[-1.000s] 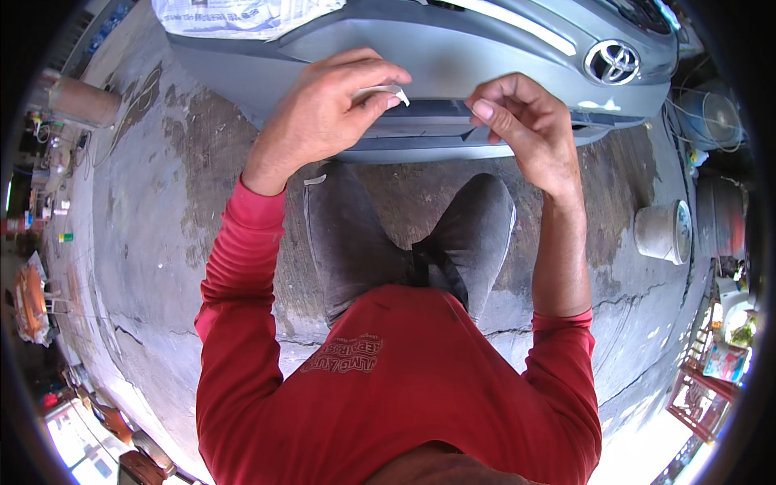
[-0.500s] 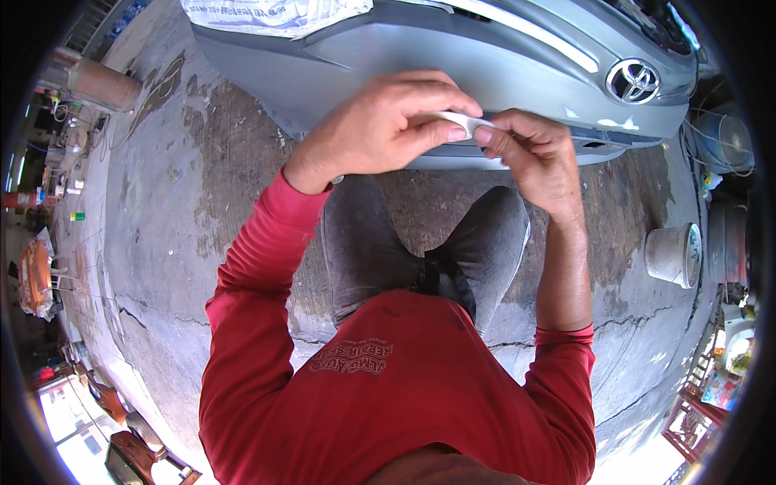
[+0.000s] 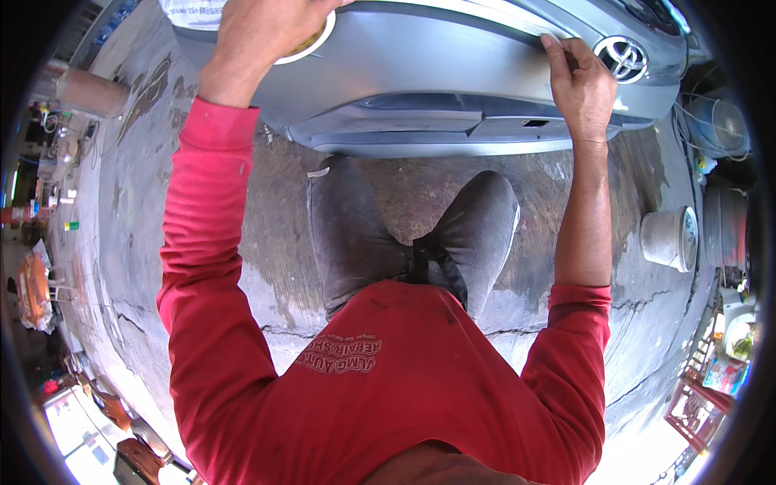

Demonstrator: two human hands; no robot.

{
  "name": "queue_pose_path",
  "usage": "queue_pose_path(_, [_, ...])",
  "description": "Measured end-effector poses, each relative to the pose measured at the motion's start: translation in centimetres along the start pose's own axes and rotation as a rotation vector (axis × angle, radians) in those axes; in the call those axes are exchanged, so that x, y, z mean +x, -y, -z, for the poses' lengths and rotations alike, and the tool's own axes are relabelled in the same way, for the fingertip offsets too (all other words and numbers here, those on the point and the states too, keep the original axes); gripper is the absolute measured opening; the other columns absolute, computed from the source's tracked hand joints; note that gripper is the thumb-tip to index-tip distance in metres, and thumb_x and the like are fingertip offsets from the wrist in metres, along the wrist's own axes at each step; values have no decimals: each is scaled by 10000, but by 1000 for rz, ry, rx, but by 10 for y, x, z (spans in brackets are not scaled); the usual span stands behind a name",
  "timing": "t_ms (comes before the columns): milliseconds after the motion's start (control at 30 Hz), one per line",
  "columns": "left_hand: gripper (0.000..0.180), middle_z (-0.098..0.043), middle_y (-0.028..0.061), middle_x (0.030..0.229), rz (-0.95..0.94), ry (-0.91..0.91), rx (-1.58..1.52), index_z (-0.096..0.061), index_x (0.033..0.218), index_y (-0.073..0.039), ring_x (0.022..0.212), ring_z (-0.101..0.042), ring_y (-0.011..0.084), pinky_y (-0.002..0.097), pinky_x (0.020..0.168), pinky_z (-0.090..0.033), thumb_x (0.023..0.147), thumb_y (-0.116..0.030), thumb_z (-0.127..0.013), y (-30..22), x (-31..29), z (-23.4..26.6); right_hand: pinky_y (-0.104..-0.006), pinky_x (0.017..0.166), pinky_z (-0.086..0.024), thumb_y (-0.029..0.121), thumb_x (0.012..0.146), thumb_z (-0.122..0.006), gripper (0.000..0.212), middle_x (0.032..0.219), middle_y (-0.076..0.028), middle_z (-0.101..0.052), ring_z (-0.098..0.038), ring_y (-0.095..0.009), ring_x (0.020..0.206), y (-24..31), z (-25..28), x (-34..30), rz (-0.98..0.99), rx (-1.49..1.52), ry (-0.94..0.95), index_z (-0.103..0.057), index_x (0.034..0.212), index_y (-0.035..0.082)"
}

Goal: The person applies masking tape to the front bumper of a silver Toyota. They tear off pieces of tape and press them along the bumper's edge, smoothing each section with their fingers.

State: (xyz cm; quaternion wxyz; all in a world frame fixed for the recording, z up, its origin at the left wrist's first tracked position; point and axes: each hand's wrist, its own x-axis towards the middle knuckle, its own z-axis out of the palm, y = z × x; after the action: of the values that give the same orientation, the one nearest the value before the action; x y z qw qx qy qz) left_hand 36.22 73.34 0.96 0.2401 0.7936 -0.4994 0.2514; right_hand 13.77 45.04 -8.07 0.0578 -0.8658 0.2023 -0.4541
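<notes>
My left hand grips a roll of masking tape at the upper left, its fingertips partly cut off by the frame's top edge. From near the roll a pale strip runs along the grey car panel toward my right hand; it looks like tape, though I cannot tell where it ends and the panel's own pale trim begins. My right hand presses thumb and fingers together at the strip's right end, beside the round chrome emblem. Both arms reach forward over my knees.
Printed paper sheeting covers the panel's left part. A white bucket stands on the concrete floor at the right, with a bluish drum beyond it. At the far left lies a rusty cylinder.
Both hands, close together over the lower panel before, have moved apart and farther up: left hand to the upper left, right hand toward the emblem. The tape roll now shows.
</notes>
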Motion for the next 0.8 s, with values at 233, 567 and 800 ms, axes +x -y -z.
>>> queue_pose_path(233, [356,-726,213,837,129,37,86,-700,860,5,824,-711,416,485,717,-547,836,-334,-807,2,14,6,-365,682,-592,403,973,-751,332,801,-85,-772,-762,-236,722,3,-6,11,0,-49,45,-750,943,72])
queue_pose_path(567, [337,-729,208,840,115,32,106,-708,858,3,822,-716,414,487,720,-557,850,-326,-780,-5,21,-1,-388,673,-605,437,974,-729,363,770,-103,-766,-772,-272,720,-4,0,15,55,-56,53,-754,911,80])
queue_pose_path(800, [340,-696,208,769,157,46,147,-661,798,5,759,-695,408,476,674,-534,826,-301,-807,-4,19,3,-508,683,-557,217,920,-711,191,783,-214,-706,-696,-431,756,41,29,34,-40,-57,281,-746,966,35])
